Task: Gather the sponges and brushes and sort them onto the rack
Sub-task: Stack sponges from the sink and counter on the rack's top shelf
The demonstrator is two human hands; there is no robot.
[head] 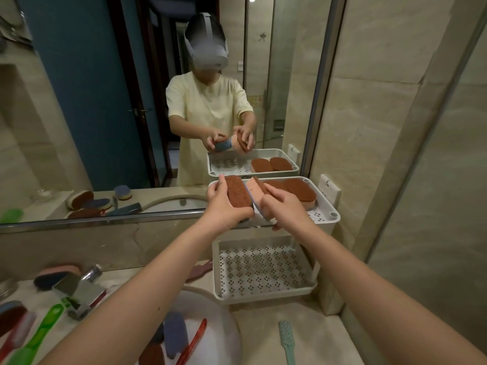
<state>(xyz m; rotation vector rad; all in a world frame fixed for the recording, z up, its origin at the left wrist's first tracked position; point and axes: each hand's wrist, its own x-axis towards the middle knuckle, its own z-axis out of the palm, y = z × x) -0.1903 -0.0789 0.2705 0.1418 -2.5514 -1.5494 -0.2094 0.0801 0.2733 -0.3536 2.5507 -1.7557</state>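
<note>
Nearest, a teal brush (287, 338) lies on the desk (276, 320) beside the white basin (226, 327), which holds a blue sponge (175, 334) and a red brush (192, 343). Green brushes (42, 330) lie left of the tap (79, 291). Above the rack's (326, 219) empty lower tier, the left hand (226, 206) has its fingers clamped on a brown-topped sponge (238, 191); the right hand (283, 206) grips a pink sponge (254, 192). Two more sponges (300, 189) sit in the top tier.

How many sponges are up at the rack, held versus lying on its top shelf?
Held: 2, brown-topped sponge in left hand, pink sponge in right hand.
On top shelf: 2, left sponge and right sponge.
Total: 4
</note>
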